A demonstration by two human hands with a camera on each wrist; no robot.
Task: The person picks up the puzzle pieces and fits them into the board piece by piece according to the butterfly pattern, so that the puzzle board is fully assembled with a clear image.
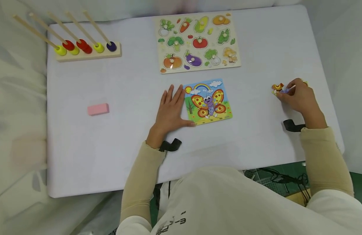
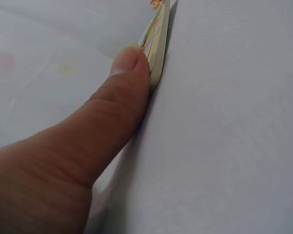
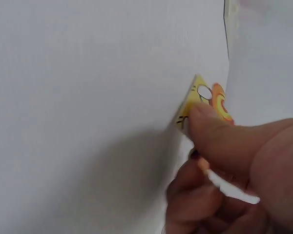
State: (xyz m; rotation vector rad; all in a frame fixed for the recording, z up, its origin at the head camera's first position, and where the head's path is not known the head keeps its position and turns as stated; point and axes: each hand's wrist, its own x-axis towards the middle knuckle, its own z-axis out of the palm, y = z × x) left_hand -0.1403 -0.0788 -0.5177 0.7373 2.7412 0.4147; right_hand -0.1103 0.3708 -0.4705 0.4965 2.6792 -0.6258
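Observation:
A square butterfly puzzle [image 1: 209, 102] lies on the white table, its picture showing a rainbow, sun and clouds. My left hand [image 1: 171, 111] rests at its left side with the fingers straight. The left thumb [image 2: 129, 63] touches the puzzle's near lower corner in the left wrist view. Far to the right, my right hand [image 1: 299, 98] pinches a small puzzle piece [image 3: 188, 109] between thumb and curled fingers, close over the table. Yellow ground, a white oval and an orange swirl show on the piece; the rest is hidden by the fingers.
A vegetable peg board [image 1: 198, 42] lies behind the butterfly puzzle. At the back left stands a wooden stacking rack [image 1: 88, 54] with tall rods and coloured beads. A pink block [image 1: 98, 109] lies on the left half of the table [image 1: 125, 156].

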